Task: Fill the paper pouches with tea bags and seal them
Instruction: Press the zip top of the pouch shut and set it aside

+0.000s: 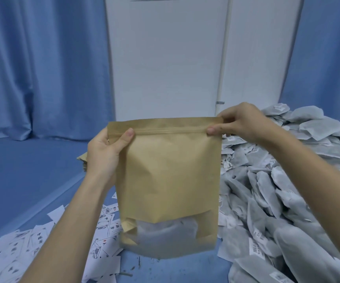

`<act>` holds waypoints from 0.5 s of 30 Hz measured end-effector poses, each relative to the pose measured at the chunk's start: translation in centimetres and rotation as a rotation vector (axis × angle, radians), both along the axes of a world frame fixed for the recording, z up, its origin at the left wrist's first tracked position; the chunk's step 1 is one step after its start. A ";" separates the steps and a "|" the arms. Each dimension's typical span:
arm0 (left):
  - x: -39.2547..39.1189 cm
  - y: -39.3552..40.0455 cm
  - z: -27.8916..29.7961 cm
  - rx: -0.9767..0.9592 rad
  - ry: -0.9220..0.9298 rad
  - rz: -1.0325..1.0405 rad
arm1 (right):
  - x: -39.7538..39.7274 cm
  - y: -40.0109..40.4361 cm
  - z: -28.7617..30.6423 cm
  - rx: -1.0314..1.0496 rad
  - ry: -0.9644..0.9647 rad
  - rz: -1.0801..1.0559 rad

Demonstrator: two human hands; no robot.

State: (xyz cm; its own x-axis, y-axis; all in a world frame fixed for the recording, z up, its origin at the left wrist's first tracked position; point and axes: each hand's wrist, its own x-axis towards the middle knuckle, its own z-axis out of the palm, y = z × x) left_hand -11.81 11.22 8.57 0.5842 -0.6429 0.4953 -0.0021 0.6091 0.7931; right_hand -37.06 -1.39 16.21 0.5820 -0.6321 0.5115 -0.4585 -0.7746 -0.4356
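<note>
One kraft paper pouch (168, 180) held upright in the air over the blue table (22, 180), centre of view, its zip strip (169, 130) running across just below the top edge. Left hand (105, 152) grips the pouch's left edge, thumb pressed on the front at the strip and fingers behind; right hand (240, 123) pinches the top right corner, thumb tip on the strip's right end. Through the clear window (165, 231) low on the front, pale tea-bag material shows — at least one bag, perhaps more (the film is too hazy to count). Risks, as I judge them: the strip may close only at the two pinched ends and stay open along the middle if the thumbs do not run its whole length; paper creased under the thumb could hold the tracks apart; the pouch hangs free, so a slack pinch at the right corner would let it tilt and drop. Counts: one pouch in hand; a few flat pouches (82, 160) peeking out behind the left wrist, number not readable; loose tea bags (277, 190) heaped at right, near to far — dozens, uncountable; printed paper tags (42, 242) scattered near left, also dozens.
</note>
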 end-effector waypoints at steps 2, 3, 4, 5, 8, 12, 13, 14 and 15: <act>-0.1 -0.2 0.0 0.010 -0.014 0.015 | 0.3 0.2 0.2 -0.022 0.047 -0.002; -0.2 -0.2 0.1 0.007 -0.017 0.017 | 0.7 0.5 0.5 -0.040 0.086 -0.004; -0.3 -0.2 0.1 0.005 -0.021 0.017 | 1.3 1.1 0.9 -0.056 0.128 -0.008; -0.5 -0.3 0.1 0.003 -0.027 0.017 | 2.2 1.7 1.1 -0.082 0.162 -0.008; -1.5 -0.4 0.4 -0.005 -0.050 -0.019 | 6.7 3.2 0.8 -0.262 0.197 -0.037; -2.2 -0.4 0.7 0.013 -0.071 -0.014 | 11.6 3.8 -1.3 -0.632 0.169 -0.227; -2.2 -0.4 0.6 0.019 -0.072 -0.008 | 12.1 3.8 -1.8 -0.673 0.136 -0.248; -2.2 -0.3 0.5 0.025 -0.064 -0.011 | 12.4 3.9 -2.1 -0.698 0.114 -0.243; -2.1 -0.3 0.4 0.032 -0.055 -0.017 | 12.4 3.9 -2.3 -0.706 0.102 -0.219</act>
State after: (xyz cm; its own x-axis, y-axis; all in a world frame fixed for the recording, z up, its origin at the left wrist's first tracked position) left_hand -13.90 10.92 8.98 0.5456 -0.6686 0.5053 -0.0361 0.5836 0.8112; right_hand -24.65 2.50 13.90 0.5468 -0.2797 0.7892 -0.6458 -0.7408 0.1848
